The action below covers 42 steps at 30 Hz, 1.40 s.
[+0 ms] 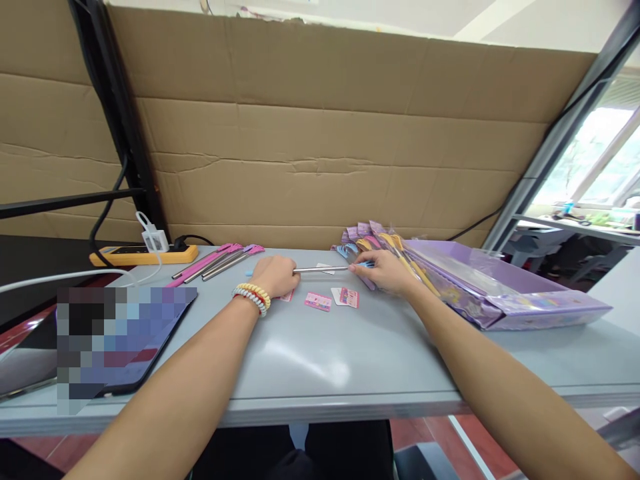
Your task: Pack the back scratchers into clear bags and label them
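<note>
Silver rod [320,269]: while both hands grasp it, it runs nearly level between them over the gray table [310,360].
Left hand [274,275]: closed around one end, a light-blue tip [249,273] poking out beyond it; coiled bands [253,297] circle the wrist.
Right hand [383,270]: pinching the other, blue end.
Small pink cards [318,301]: flat on the table, just nearer the wearer than the rod.
Wrapped bundle [397,253]: beside the right hand, against the open purple box [545,303].
Pink and silver pieces [220,263]: left of the left hand, near the yellow power strip [167,257].
</note>
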Tool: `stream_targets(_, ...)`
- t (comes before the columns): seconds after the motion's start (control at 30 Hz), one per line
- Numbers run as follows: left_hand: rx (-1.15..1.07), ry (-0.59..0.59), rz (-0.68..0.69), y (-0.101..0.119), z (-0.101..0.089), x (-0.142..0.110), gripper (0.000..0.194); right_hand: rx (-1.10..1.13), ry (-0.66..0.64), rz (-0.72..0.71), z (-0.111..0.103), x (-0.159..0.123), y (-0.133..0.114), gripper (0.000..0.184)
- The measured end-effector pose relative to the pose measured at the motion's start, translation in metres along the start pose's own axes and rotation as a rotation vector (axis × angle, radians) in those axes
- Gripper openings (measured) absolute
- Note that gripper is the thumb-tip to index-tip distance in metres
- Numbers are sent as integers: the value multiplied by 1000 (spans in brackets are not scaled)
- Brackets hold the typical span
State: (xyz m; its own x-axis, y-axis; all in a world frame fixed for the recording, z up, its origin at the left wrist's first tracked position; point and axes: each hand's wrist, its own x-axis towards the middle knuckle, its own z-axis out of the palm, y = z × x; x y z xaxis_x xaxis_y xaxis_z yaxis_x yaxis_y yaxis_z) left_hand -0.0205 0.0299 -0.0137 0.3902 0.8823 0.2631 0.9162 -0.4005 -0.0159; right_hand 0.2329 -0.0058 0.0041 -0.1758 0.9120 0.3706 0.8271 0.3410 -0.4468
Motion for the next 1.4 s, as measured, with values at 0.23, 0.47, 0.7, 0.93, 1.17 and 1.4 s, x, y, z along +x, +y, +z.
stream_targets(0.23, -73, 146, -20, -5, -5, 0, 21, -41, 86, -24, 2, 4, 5, 37)
stream_targets(0.47, -159, 366, -63, -14, -6, 5, 42, -79, 105, 35, 2, 5, 1, 45)
stream_targets(0.7, -47, 496, -357, -18, -10, 4, 43, -24, 138, 43, 4, 6, 7, 46)
stream_targets(0.93, -190, 310, -459, -21, -11, 3, 55, -34, 152, 57, 5, 6, 10, 48)
stream_targets(1.17, -90, 132, -283, -25, -7, 5, 25, 1, 173, 120, 2, 6, 20, 52)
stream_targets(1.4, -113, 29, -218, -15, -9, 3, 23, -12, 180, 101, 3, 5, 14, 49)
